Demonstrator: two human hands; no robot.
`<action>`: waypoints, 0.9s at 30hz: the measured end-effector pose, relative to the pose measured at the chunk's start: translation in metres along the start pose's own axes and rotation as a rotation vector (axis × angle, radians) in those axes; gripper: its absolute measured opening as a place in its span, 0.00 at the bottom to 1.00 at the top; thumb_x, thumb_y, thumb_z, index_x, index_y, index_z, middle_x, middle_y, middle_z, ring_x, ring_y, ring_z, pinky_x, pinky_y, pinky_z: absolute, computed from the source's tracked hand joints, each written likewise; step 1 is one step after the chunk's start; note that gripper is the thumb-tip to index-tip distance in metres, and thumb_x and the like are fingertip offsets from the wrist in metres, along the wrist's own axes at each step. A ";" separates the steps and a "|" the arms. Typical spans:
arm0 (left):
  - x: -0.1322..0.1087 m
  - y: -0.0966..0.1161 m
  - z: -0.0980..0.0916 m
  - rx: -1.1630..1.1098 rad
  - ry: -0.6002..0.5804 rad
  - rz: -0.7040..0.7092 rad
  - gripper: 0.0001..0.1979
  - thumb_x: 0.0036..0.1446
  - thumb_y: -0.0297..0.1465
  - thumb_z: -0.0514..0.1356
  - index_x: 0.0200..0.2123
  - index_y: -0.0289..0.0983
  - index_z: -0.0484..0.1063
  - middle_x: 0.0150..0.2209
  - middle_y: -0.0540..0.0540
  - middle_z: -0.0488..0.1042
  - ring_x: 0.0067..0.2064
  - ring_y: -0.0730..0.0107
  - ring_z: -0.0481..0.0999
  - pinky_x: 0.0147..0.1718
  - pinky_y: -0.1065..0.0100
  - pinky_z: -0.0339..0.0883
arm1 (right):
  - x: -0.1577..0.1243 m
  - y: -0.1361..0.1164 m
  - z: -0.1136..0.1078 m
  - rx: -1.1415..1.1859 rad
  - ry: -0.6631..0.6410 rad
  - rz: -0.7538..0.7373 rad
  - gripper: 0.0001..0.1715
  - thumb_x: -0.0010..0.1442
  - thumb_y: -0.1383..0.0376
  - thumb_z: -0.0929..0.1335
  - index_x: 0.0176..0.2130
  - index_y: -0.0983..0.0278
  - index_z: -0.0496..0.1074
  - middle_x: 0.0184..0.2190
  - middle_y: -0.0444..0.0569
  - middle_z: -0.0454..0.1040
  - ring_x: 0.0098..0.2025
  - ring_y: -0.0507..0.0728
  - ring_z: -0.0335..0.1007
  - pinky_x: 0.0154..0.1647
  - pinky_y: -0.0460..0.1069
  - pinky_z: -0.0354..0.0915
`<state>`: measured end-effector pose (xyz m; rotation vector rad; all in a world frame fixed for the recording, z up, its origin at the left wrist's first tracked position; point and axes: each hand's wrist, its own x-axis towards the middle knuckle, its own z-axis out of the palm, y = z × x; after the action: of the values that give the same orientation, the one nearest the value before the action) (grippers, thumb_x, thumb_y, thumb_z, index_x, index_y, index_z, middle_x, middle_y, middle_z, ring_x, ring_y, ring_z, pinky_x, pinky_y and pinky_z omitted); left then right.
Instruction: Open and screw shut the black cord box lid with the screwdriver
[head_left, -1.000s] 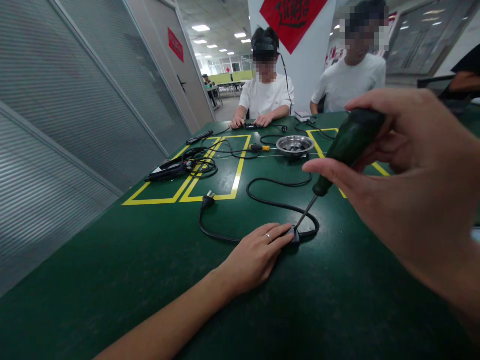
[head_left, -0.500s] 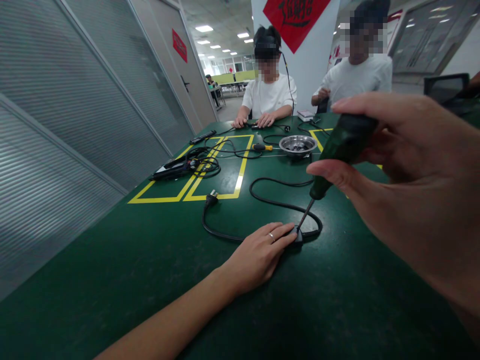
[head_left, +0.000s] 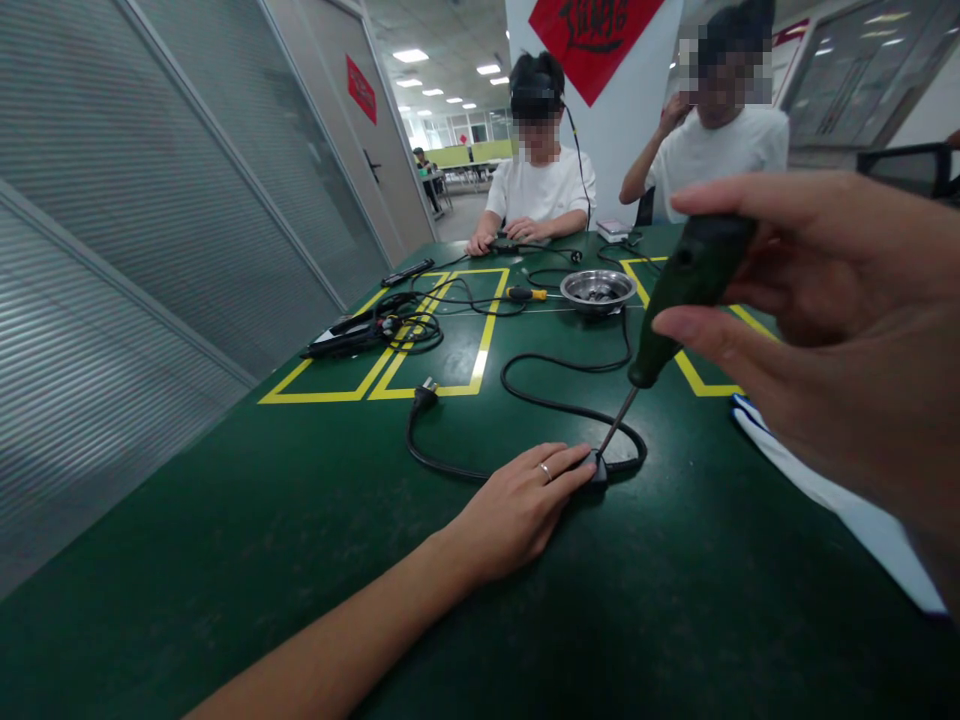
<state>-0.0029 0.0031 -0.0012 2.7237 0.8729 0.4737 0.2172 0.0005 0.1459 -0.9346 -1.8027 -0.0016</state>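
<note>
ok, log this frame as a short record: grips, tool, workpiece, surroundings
left grip: palm down, fingers on the small black block
right grip: holding the green screwdriver
tool angle: tilted, tip down at the block; screw not visible
cord: black, curving across the table
plug: lying on the table, prongs bare
metal bowl: beyond the block, small parts inside
yellow-black screwdriver: left of the bowl
far side: person in white, hands at a small black item
</note>
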 end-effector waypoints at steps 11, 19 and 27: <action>0.000 0.001 -0.002 -0.005 -0.011 -0.012 0.25 0.62 0.22 0.50 0.62 0.39 0.56 0.64 0.44 0.57 0.63 0.59 0.58 0.61 0.52 0.56 | 0.002 0.003 -0.002 0.022 -0.111 -0.006 0.34 0.52 0.69 0.70 0.56 0.51 0.63 0.53 0.42 0.70 0.50 0.58 0.71 0.54 0.57 0.69; 0.001 0.000 -0.001 0.008 -0.030 -0.013 0.24 0.63 0.23 0.49 0.62 0.39 0.55 0.65 0.45 0.56 0.63 0.60 0.58 0.62 0.54 0.55 | 0.004 0.002 0.001 -0.009 -0.077 -0.022 0.30 0.55 0.70 0.68 0.56 0.52 0.63 0.52 0.42 0.70 0.53 0.56 0.69 0.55 0.55 0.69; 0.000 -0.001 -0.001 0.003 -0.037 -0.020 0.25 0.63 0.23 0.49 0.62 0.40 0.55 0.65 0.46 0.55 0.63 0.61 0.57 0.62 0.56 0.54 | 0.003 0.012 0.012 0.078 -0.049 -0.013 0.35 0.52 0.73 0.69 0.56 0.56 0.60 0.49 0.45 0.70 0.49 0.55 0.71 0.49 0.53 0.72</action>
<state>-0.0034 0.0043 -0.0006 2.7145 0.8914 0.4173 0.2142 0.0157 0.1384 -0.8747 -1.8402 0.0835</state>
